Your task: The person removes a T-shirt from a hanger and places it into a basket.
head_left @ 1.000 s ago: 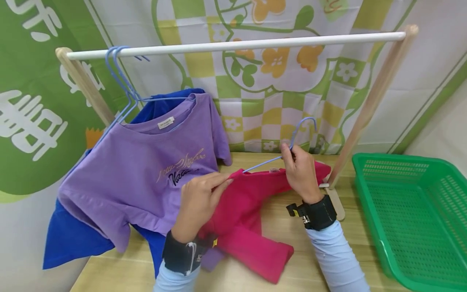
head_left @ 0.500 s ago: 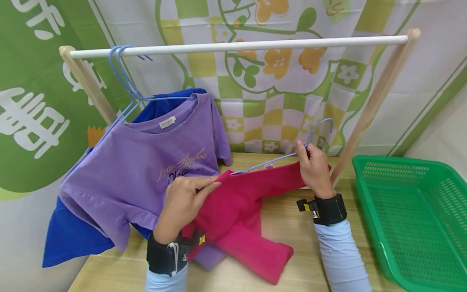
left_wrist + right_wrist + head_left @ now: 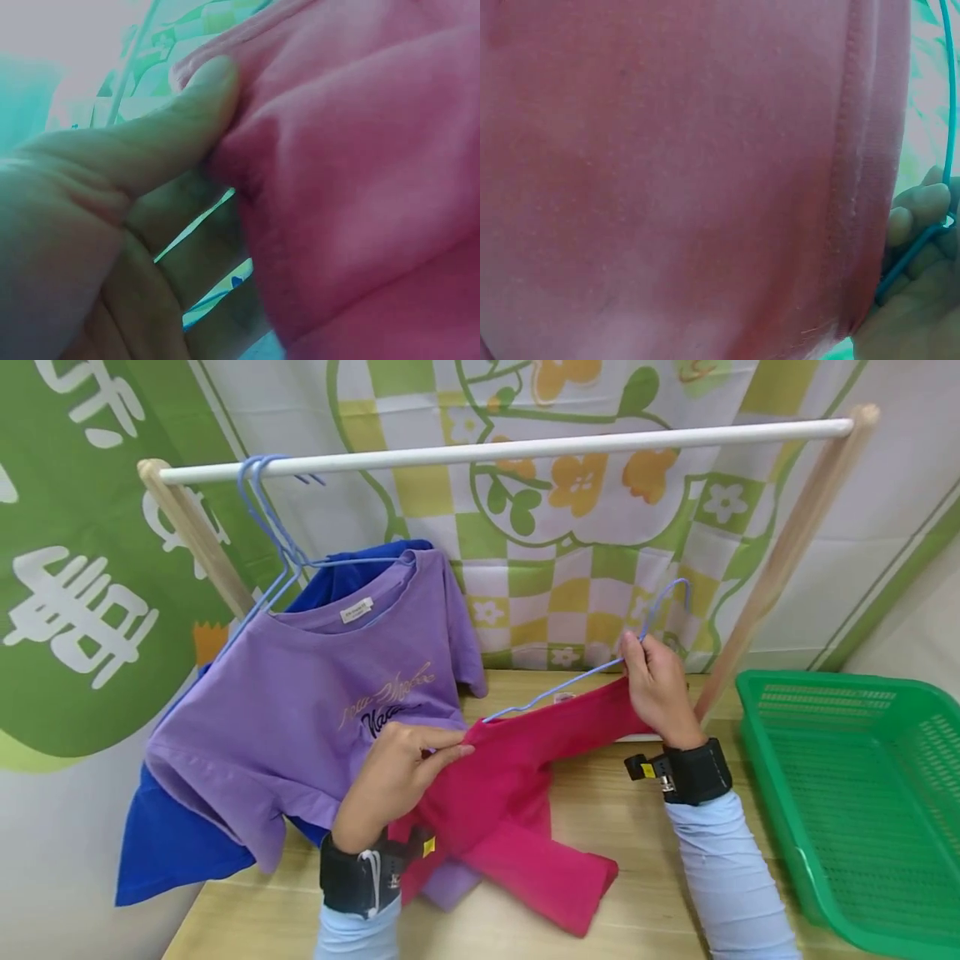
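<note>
A crimson long-sleeved shirt lies partly on the table, its neckline drawn taut between both hands. My left hand pinches the neckline's left end between thumb and fingers; in the left wrist view the thumb presses on the cloth. At the neck of a blue wire hanger, my right hand grips the wire, hook pointing up. One hanger arm slopes down to the neckline near my left fingertips; the other is hidden behind my right hand and the cloth. In the right wrist view, fingers curl around the hanger wire.
A rack with a white rail spans the back. At its left hang a purple T-shirt and a blue garment behind it. A green plastic basket stands at right on the wooden table.
My left hand has shifted left and my right hand has moved right and slightly up with the hanger. The neckline is stretched wider, with more of the hanger arm showing above it.
</note>
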The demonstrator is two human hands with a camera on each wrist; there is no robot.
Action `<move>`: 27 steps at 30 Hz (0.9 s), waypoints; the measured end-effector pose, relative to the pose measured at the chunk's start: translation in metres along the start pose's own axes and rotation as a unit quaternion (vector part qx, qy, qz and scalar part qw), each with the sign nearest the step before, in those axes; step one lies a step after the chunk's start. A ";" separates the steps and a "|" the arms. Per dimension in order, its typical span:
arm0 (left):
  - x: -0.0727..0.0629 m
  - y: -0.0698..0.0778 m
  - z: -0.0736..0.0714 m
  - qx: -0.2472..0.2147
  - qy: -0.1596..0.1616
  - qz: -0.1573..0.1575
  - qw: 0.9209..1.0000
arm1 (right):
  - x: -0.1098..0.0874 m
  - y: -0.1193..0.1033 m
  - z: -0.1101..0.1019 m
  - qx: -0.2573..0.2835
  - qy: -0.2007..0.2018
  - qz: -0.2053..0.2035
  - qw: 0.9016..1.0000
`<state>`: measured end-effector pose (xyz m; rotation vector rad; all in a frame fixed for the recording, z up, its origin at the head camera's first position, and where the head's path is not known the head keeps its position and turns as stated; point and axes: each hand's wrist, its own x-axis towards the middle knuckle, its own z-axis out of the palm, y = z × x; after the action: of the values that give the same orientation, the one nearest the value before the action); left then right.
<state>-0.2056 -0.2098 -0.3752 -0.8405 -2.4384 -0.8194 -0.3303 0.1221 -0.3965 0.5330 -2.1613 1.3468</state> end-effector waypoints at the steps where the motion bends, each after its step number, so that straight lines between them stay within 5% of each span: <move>1: 0.000 0.002 0.001 -0.004 -0.010 0.005 1.000 | 0.004 0.000 -0.001 -0.010 -0.015 0.007 1.000; 6: 0.006 0.022 0.010 0.000 -0.087 0.057 0.995 | 0.030 0.002 0.002 -0.043 -0.135 0.041 0.989; 10: 0.012 0.048 0.025 0.037 -0.132 0.096 0.986 | 0.044 0.000 0.011 -0.040 -0.181 0.021 0.982; 17: 0.015 0.079 0.053 0.107 -0.143 0.110 0.978 | 0.047 -0.011 0.010 -0.016 -0.187 0.012 0.982; 27: 0.015 0.069 0.048 0.121 -0.188 0.101 0.969 | 0.054 -0.006 -0.005 0.019 -0.118 0.055 0.991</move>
<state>-0.1805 -0.1282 -0.3753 -1.2112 -2.6393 -0.2974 -0.3675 0.1212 -0.3566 0.6236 -2.3888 1.4481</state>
